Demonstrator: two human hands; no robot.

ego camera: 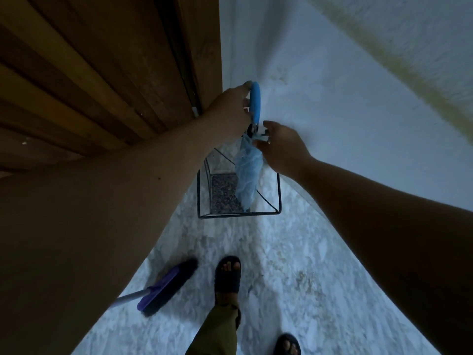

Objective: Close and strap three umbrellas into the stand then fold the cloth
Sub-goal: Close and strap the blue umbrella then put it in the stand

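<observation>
The blue umbrella [247,172] is hanging nearly upright, its long axis running from the curved handle down to a tip sitting inside the wire stand [277,196], near the stand's right edge. The left hand [227,116] is gripping the handle at the top. The right hand [281,147] is pinching something by the gathered canopy's upper end, apparently the strap. The stand is lying directly below both hands, so lowering looks like the coming move.

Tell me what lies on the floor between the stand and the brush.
Nothing: in the head view the pale floor between the stand and the brush is bare.
</observation>
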